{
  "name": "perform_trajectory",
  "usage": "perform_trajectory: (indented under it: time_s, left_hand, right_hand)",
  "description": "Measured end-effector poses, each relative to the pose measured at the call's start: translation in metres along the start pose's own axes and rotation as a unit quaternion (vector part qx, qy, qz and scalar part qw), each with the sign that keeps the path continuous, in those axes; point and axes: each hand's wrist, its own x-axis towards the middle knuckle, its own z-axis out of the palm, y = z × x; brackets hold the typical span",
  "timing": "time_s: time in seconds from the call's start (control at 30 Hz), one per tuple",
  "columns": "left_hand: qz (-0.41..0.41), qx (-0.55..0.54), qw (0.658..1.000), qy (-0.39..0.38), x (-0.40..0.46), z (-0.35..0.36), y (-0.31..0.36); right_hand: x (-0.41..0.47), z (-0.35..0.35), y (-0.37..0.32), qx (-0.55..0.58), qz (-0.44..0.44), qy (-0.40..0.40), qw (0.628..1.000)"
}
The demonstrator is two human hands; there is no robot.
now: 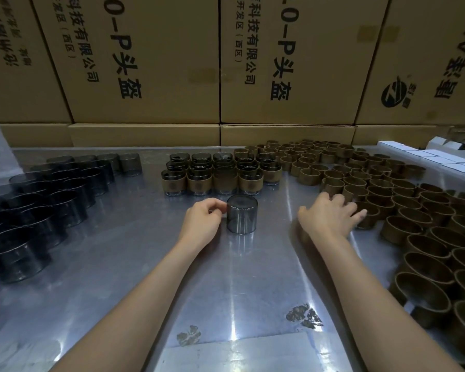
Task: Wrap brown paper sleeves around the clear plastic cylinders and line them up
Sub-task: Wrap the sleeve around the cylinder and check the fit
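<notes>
A: Left hand (203,222) pinches the bare cylinder (242,214) upright, mid-bench (118,264); right hand (330,214) spreads open over the sleeves (387,200).

B: Risky, I'd say: packed sleeves could topple if she drags one out.

The right hand (330,213) covers part of the nearest brown paper sleeves (365,218), so whether its blurred fingers (360,214) grip one cannot be told. The left edge cuts the dark plastic cylinders (24,210). Cardboard boxes (151,63) run past the top.
</notes>
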Motion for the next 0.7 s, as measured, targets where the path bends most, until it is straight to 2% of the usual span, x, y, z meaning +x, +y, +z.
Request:
perform_trajectory:
  time_s: [0.13, 0.27, 0.37, 0.43, 0.47, 0.6, 0.7]
  left_hand:
    - [0.005, 0.003, 1.000, -0.004, 0.001, 0.000, -0.002]
    - [0.012, -0.005, 1.000, -0.007, 0.001, 0.001, -0.002]
    - [0.018, -0.008, 1.000, -0.006, 0.001, 0.001, -0.001]
    - [0.021, -0.003, 1.000, -0.004, 0.002, 0.001, -0.002]
    - [0.022, 0.000, 1.000, -0.004, 0.002, 0.001, -0.002]
    - [0.017, 0.007, 1.000, -0.007, 0.002, 0.001, -0.002]
    - [0.014, 0.008, 1.000, -0.008, 0.001, 0.001, -0.001]
  right_hand:
    - [-0.011, -0.002, -0.010, 0.056, -0.056, 0.001, 0.997]
    - [-0.023, -0.001, -0.020, 0.133, -0.159, 0.012, 0.978]
    - [-0.025, 0.001, -0.026, 0.154, -0.211, 0.089, 0.961]
    - [-0.020, 0.003, -0.023, 0.106, -0.182, 0.130, 0.969]
    - [-0.017, 0.004, -0.021, 0.077, -0.147, 0.117, 0.979]
    - [-0.005, 0.006, -0.007, 0.067, -0.014, -0.018, 0.997]
    - [-0.002, 0.007, -0.005, 0.073, -0.024, 0.001, 0.997]
